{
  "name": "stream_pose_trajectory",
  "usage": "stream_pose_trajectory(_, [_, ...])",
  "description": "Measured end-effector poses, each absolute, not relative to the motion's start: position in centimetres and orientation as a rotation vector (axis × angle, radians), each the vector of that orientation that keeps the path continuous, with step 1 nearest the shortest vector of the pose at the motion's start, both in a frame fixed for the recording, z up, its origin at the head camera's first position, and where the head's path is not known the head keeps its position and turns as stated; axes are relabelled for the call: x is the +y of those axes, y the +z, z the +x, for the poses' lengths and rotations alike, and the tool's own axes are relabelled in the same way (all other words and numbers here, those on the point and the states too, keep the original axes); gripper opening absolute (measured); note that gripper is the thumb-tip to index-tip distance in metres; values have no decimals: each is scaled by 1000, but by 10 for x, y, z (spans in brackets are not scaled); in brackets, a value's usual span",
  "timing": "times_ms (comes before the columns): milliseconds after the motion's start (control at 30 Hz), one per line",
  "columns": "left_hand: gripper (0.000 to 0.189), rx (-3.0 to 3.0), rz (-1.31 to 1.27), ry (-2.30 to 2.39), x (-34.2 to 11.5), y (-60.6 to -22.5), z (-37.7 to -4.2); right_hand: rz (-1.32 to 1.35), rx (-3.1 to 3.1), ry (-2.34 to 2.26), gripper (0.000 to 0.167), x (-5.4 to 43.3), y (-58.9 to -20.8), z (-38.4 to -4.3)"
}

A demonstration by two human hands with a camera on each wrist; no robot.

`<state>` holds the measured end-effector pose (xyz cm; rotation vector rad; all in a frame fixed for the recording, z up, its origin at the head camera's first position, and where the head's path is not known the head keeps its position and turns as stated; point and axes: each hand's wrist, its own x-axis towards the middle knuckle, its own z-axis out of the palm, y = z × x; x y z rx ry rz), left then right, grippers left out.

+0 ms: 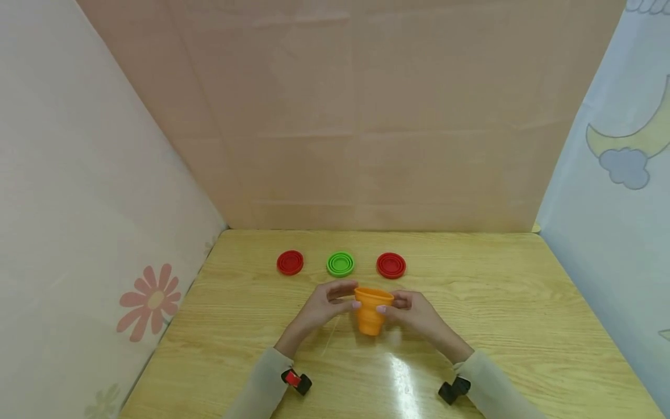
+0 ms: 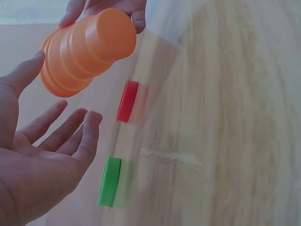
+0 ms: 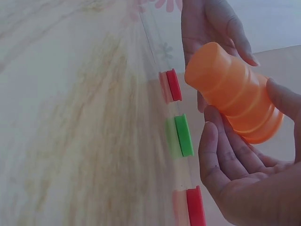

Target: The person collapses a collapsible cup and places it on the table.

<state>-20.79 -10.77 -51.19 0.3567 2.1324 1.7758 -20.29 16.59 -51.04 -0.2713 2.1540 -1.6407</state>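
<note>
An orange collapsible silicone cup (image 1: pixel 370 317), stretched to its full ribbed height, is held up off the table with its mouth upward. My right hand (image 1: pixel 416 314) pinches it, thumb on the near side and fingers behind, as the right wrist view shows. At the cup's other side is my left hand (image 1: pixel 327 305), its thumb tip right at the rim and its fingers spread apart from the wall in the left wrist view. Behind the hands lie a green flattened cup (image 1: pixel 341 264) and two red flattened cups, one at left (image 1: pixel 290 262) and one at right (image 1: pixel 391 265).
The wooden table (image 1: pixel 497 302) runs back to a plain beige cloth wall (image 1: pixel 366 116). White patterned sheets hang along the left side (image 1: pixel 94 174) and the right side (image 1: pixel 602 221). Light glares off the tabletop in front of the cup.
</note>
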Motion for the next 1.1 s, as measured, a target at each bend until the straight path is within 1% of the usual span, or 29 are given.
stream_pose_trajectory(167, [62,2081,345,1804,-103,-516,-206,-237,2110,-1663,55,166,-513,-201])
stream_pose_trajectory(633, [57,2055,332,1862,-95,-523,-202,-224,2011,-1713,63,160,-512,-198])
stream_pose_trajectory(700, [55,2049,316,1877,-94,-524,-202,-233,2015,-1701,63,161,-513,-199])
stream_pose_trajectory(900, [39,2093,302,1911,-92,-526,-201,-269,2019,-1675,57,163,-513,-199])
stream_pose_trajectory(1100, [38,2114,184,1907,-90,-523,-200,-207,2098,-1662,61,167,-511,-199])
